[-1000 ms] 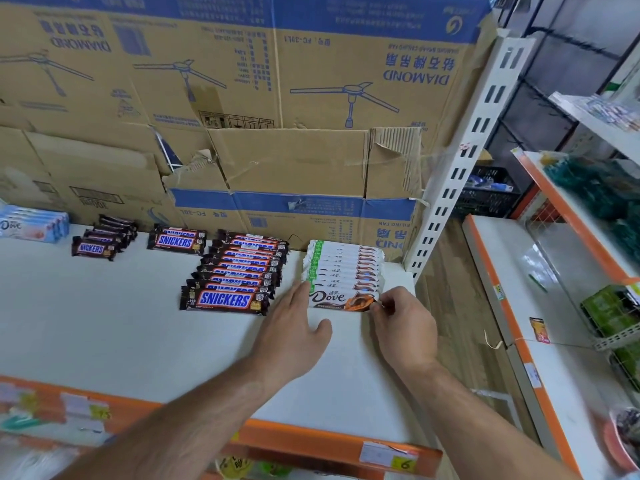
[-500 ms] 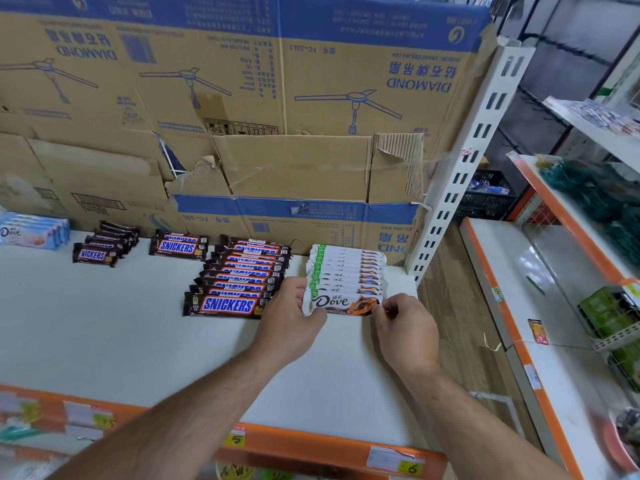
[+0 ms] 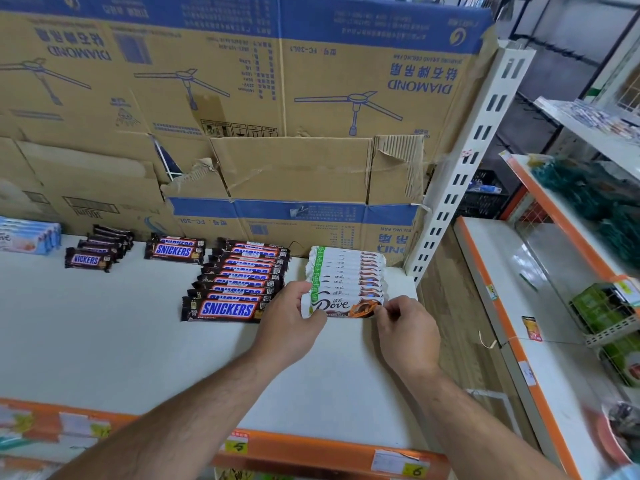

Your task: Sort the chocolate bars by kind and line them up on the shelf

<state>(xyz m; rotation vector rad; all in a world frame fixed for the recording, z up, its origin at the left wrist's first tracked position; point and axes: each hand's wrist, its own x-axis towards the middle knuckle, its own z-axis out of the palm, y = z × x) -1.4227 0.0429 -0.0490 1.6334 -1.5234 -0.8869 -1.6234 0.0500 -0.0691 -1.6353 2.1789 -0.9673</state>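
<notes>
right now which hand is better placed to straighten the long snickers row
Left. The left hand sits beside the Snickers row; the right hand pinches the front Dove bar, farther off.

One head-worn wide-angle view looks forward and down, close over the shelf (image 3: pixel 104 341), facing the cardboard boxes (image 3: pixel 311 168) behind.

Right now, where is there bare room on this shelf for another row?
Widest bare patch: white shelf in front of the small Snickers group, left of the long Snickers row, down to the orange edge. Crowded back right: the Dove row sits close beside that row, left hand and right hand gripping its front bar.
</notes>
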